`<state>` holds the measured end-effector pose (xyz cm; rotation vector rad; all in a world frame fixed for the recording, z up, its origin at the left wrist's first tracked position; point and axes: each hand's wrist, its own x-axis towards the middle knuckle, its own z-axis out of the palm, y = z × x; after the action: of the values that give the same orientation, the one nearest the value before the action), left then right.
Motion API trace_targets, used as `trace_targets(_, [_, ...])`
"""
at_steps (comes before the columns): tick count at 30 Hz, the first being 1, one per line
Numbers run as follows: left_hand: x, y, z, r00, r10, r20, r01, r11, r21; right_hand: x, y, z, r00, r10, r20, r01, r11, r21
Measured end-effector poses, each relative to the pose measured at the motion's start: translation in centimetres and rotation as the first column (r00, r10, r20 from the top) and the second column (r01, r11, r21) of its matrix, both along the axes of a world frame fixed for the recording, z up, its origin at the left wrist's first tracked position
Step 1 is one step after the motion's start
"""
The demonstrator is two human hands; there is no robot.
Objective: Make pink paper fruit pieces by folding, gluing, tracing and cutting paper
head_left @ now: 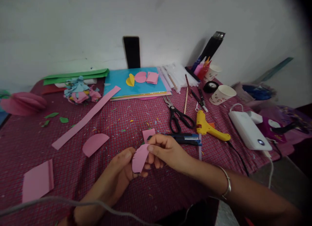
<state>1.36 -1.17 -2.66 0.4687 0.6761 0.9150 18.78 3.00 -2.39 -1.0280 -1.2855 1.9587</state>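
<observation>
Both my hands meet over the near middle of the red checked cloth (29, 144). My left hand (120, 169) and my right hand (164, 151) pinch the same small folded pink paper piece (140, 158), fingers closed on its edges. A silver bangle sits on my right wrist. Just behind my right hand lie a small pink paper square (148, 134) and a blue stapler (186, 139). A pink paper half-circle (94, 143) lies to the left of my hands.
Black scissors (179, 117), a yellow glue gun (209, 127), a white power bank (248, 130) and paper cups (221, 94) lie at the right. A long pink strip (85, 118), a pink sheet (37, 180), paper scraps (79, 89) and stacked coloured sheets (136, 81) lie left and behind.
</observation>
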Motion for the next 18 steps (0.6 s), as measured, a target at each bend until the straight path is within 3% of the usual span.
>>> trace_targets(10, [-0.4, -0.2, -0.2, 0.999, 0.024, -0.03, -0.025, 0.999, -0.045, -0.1, 0.2, -0.6, 0.991, -0.037, -0.129, 0.024, 0.994, -0.103])
trace_targets(18, [-0.6, -0.3, -0.3, 0.999, 0.021, 0.037, -0.022, 0.999, 0.03, 0.0, 0.3, -1.1, 0.973, -0.095, -0.208, 0.043, 0.97, -0.239])
